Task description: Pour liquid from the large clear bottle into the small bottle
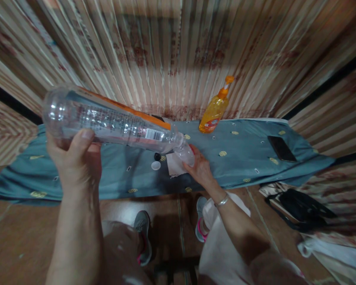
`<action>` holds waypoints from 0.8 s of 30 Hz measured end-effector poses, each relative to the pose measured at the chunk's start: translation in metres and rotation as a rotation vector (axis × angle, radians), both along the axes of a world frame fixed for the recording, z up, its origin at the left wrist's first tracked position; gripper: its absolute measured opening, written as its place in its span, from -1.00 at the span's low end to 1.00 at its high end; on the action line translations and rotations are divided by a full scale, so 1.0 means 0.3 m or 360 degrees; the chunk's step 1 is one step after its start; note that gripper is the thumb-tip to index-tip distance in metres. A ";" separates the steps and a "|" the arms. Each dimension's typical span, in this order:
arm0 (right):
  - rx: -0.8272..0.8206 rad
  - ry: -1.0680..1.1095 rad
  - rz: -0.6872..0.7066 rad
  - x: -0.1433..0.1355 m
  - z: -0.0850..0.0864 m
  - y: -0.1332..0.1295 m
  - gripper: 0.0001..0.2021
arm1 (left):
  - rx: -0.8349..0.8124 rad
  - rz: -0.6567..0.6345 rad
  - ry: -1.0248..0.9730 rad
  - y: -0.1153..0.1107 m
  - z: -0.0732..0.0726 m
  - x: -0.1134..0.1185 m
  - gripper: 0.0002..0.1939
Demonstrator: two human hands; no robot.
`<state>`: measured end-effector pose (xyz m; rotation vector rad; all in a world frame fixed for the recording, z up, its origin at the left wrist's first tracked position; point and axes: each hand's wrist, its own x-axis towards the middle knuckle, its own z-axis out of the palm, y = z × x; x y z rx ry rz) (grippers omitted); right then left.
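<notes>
My left hand (77,158) grips the base end of a large clear plastic bottle (115,122) with an orange-edged label and a barcode. The bottle is tilted, its neck pointing down to the right. At its mouth, my right hand (198,166) holds a small clear container (186,153), whose open end meets the neck. Whether any liquid passes between them is too unclear to tell. Below the neck, a pale cloth or tissue (174,166) lies on the table. A black cap (157,156) and a white round lid (156,165) lie to its left.
An orange pump bottle (214,113) stands at the back of the table, which has a blue-green patterned cloth (240,158). A dark phone (281,149) lies at the right. Pleated curtains (154,59) hang behind. A black bag (302,208) is at the lower right.
</notes>
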<state>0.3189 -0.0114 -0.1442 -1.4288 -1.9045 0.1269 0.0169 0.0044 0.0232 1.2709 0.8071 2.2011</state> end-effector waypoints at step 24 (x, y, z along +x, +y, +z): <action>0.0016 -0.0033 -0.0002 0.002 -0.009 0.002 -0.29 | 0.0058 -0.0023 0.0014 0.004 0.003 -0.002 -0.14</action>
